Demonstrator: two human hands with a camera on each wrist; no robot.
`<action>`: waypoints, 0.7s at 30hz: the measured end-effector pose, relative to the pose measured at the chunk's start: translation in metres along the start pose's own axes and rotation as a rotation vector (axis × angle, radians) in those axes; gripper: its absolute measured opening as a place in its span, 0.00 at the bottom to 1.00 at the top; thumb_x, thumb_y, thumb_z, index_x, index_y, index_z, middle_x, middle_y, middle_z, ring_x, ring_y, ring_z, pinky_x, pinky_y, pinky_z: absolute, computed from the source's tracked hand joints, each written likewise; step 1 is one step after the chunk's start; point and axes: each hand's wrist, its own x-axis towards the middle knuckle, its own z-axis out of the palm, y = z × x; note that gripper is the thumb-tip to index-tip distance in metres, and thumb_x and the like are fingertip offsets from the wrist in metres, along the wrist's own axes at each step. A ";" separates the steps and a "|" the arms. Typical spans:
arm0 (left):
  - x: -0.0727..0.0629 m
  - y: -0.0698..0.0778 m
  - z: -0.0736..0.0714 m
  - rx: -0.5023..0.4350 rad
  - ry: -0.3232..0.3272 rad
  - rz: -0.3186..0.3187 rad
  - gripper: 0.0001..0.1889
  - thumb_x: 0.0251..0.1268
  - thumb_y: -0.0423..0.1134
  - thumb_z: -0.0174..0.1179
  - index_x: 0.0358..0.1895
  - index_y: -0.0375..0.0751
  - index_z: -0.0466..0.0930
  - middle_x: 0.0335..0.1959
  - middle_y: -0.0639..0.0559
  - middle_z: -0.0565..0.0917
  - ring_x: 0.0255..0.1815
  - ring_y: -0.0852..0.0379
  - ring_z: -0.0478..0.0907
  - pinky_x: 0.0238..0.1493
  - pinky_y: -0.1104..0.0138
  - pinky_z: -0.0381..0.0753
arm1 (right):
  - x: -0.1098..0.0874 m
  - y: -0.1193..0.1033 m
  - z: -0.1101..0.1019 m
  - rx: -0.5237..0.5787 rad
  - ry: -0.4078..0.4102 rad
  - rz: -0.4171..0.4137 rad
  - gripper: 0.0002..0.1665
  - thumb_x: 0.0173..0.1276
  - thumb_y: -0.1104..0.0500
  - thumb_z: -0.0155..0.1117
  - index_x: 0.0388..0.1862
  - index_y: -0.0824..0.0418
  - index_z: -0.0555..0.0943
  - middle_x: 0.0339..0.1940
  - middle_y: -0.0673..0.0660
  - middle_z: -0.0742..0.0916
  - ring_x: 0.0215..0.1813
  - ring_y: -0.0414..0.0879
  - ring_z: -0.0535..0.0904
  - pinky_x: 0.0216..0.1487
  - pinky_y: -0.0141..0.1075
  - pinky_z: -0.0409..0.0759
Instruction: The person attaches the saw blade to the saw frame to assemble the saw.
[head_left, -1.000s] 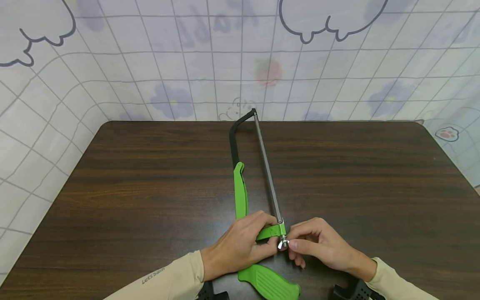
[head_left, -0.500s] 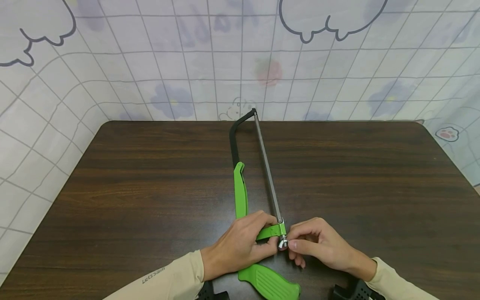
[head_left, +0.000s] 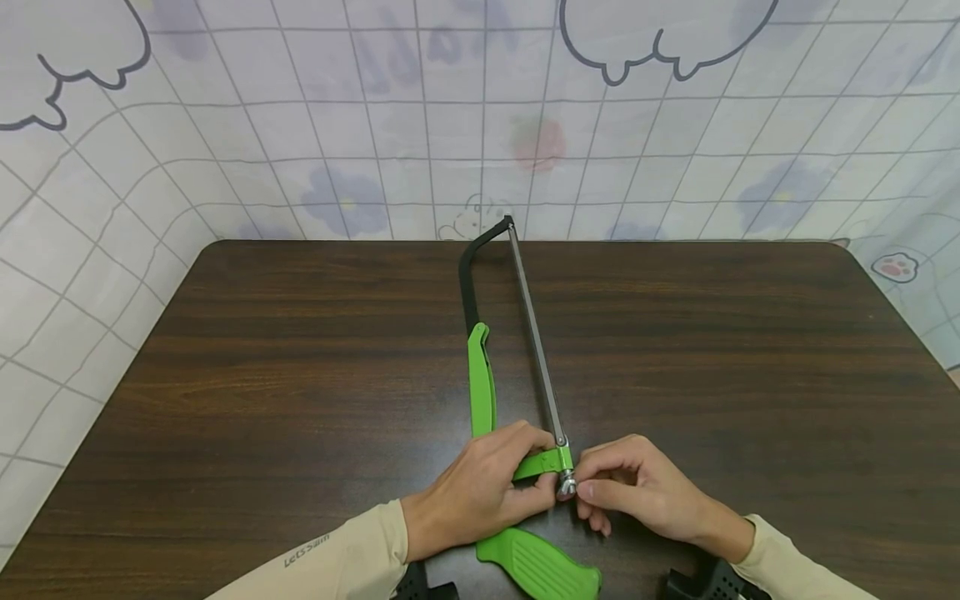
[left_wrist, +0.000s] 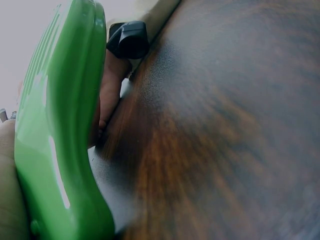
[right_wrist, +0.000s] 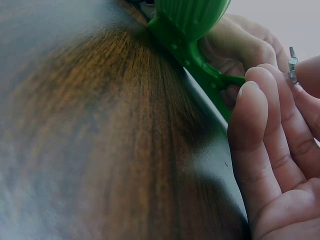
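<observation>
A hacksaw (head_left: 482, 387) with a green and black frame lies on the brown table, its far end pointing away from me. My left hand (head_left: 483, 487) grips the green arm at its near end. The silver blade bar (head_left: 534, 333) runs along the right side. At that bar's near end, the thumb and forefinger of my right hand (head_left: 648, 492) pinch a small metal wing nut (head_left: 567, 485). In the right wrist view the wing nut (right_wrist: 292, 70) shows by the thumb, with the other fingers loosely bent. The green handle (left_wrist: 65, 125) fills much of the left wrist view.
The dark wooden table (head_left: 300, 358) spreads to both sides of the saw. Behind it hangs a white cloth (head_left: 637, 125) with a grid print. A black wrist device (head_left: 716, 581) sits under the right sleeve, close to the table's near side.
The wings of the wing nut have turned a little between my right finger and thumb. Left hand and saw frame stay where they were.
</observation>
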 end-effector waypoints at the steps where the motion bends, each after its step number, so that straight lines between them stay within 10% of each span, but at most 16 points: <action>1: 0.000 0.000 0.000 0.001 -0.001 -0.001 0.12 0.66 0.31 0.62 0.51 0.43 0.78 0.37 0.56 0.82 0.31 0.70 0.70 0.35 0.87 0.70 | 0.000 0.000 0.000 -0.004 0.002 0.003 0.14 0.74 0.81 0.45 0.41 0.77 0.80 0.29 0.72 0.79 0.24 0.61 0.74 0.27 0.41 0.85; 21: 0.000 0.000 -0.001 -0.003 -0.004 0.005 0.13 0.66 0.32 0.63 0.52 0.42 0.78 0.40 0.55 0.83 0.32 0.70 0.73 0.37 0.87 0.72 | 0.000 -0.003 0.001 -0.093 0.059 0.054 0.12 0.72 0.80 0.52 0.39 0.77 0.83 0.27 0.71 0.80 0.22 0.59 0.78 0.24 0.40 0.84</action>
